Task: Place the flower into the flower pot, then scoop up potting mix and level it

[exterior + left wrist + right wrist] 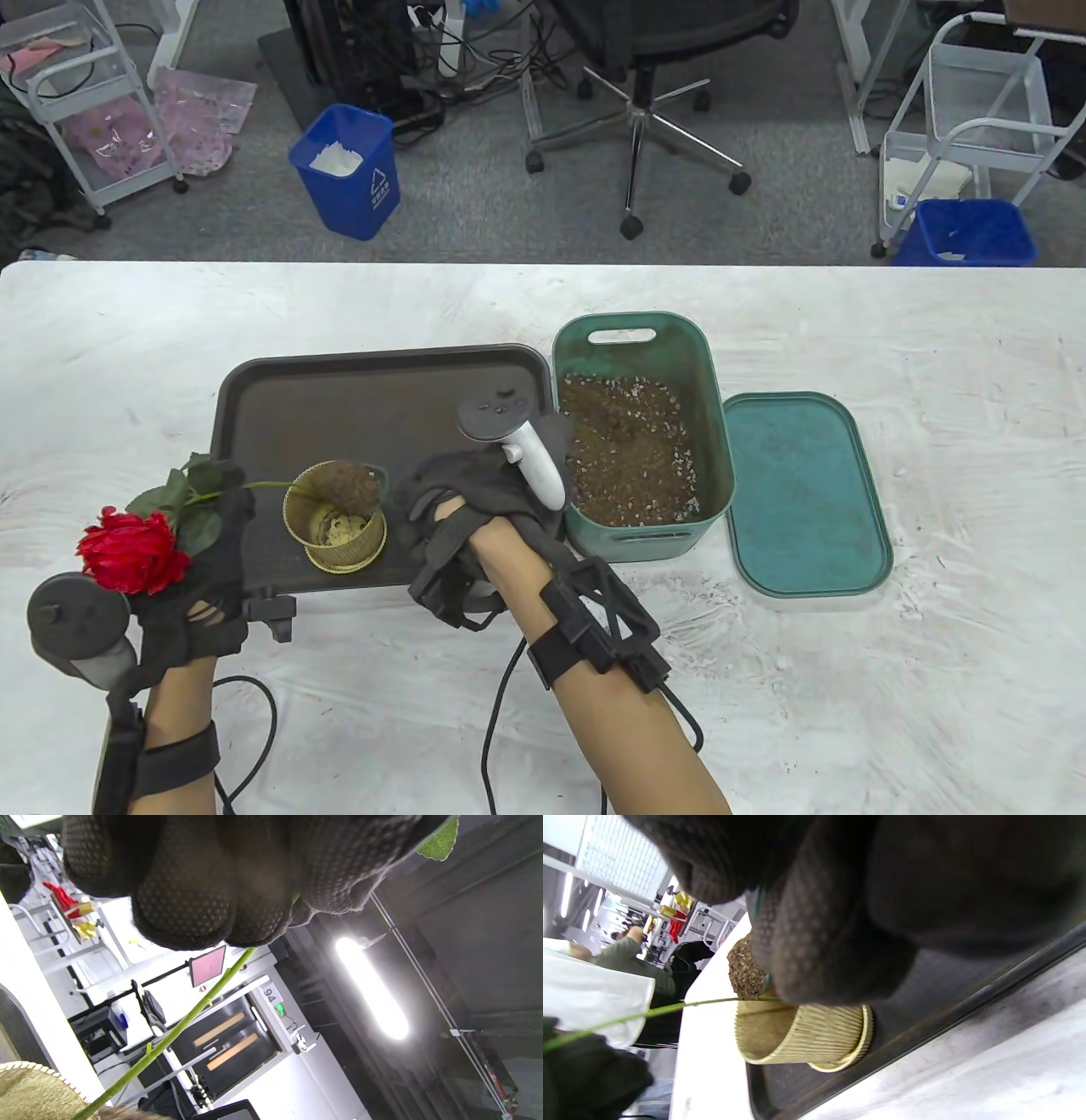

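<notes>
My left hand (212,543) grips the stem of a red rose (131,552) by its leaves, left of the tray. The green stem (267,486) reaches right into the ribbed gold flower pot (335,531), which stands on the dark tray (382,390). My right hand (450,509) is curled round a scoop, of which only teal slivers show in the right wrist view. A heap of brown potting mix (344,484) sits on it over the pot's far rim. The right wrist view shows the heap (744,971), pot (797,1035) and stem (649,1012). The left wrist view shows the stem (178,1031) running down to the pot's rim (25,1086).
A green bin (704,399) half full of potting mix (628,450) stands right of the tray. Its teal lid (806,492) lies flat further right. Cables trail from both wrists toward the table's near edge. Beyond the far edge are carts, blue bins and an office chair.
</notes>
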Motion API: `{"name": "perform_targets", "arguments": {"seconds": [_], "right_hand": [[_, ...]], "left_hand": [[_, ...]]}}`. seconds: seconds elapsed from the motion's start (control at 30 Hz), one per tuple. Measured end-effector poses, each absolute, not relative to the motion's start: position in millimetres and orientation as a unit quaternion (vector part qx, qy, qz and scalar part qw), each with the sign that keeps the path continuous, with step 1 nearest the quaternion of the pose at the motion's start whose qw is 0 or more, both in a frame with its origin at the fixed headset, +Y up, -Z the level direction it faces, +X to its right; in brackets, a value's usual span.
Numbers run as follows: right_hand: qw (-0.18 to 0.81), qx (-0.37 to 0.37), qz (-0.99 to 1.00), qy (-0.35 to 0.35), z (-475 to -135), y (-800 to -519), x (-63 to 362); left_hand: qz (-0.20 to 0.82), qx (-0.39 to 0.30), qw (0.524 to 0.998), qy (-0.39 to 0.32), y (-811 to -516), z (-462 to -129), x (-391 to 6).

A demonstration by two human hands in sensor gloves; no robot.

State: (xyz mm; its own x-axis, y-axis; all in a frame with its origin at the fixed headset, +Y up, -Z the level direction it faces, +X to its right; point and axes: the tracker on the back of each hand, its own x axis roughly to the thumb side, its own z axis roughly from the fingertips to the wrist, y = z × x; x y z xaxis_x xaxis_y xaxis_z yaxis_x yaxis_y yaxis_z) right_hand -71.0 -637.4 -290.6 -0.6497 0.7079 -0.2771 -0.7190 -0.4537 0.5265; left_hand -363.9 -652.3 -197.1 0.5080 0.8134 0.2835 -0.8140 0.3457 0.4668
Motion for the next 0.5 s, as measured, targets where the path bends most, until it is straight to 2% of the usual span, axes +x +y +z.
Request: {"name": "perform_targets", "arguments": {"seconds": [0.23,0.5], "right_hand": [[0.321,0.013,0.918,0.233,-280.2,-624.4,-96.6],[0.138,0.077,0.981,0.112,-256.8,-603.7,-136.5]], "left_hand": [[0.484,0.286,0.827,-0.011,-651.6,-196.7,-362.5],[0.481,0.286,0.829,-0.014,-652.4,-196.6,-361.6]]}}
